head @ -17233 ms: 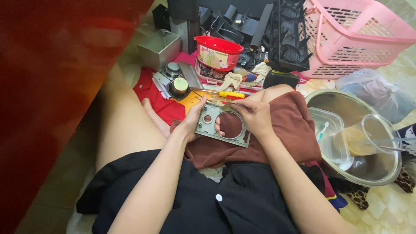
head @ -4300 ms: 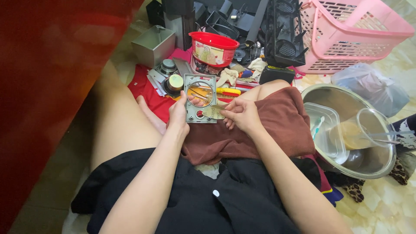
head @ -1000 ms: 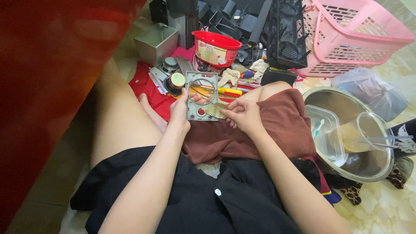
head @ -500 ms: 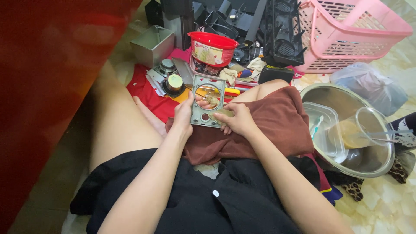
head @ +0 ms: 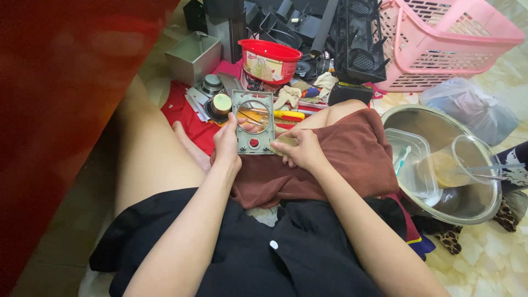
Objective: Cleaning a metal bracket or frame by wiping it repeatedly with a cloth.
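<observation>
Nearest the camera, both forearms reach up from the bottom of the frame over a black garment [head: 231, 258]; they meet above a brown cloth [head: 341, 159] draped over the lap; the left hand [head: 226, 144] is closed on the lower left edge of a grey metal plate with a round opening [head: 253, 132], thumb on its face and fingers behind; the plate stands nearly upright at centre frame, its long axis running up and down the picture, the round hole uppermost; the right hand [head: 301, 151] sits just beside the plate's lower right corner, fingers curled and pinched on something small and pale at that corner, though what it is I cannot tell; so the plate lies directly left of the right hand, and the left hand is the one bearing it. Beyond, on a red cloth [head: 184, 107], lie a yellow-handled screwdriver [head: 289, 115] and small round parts; farther, a red bowl [head: 269, 59] and a metal box [head: 193, 55]; at right, a steel basin [head: 467, 206] and, upper right, a pink basket [head: 451, 44].
</observation>
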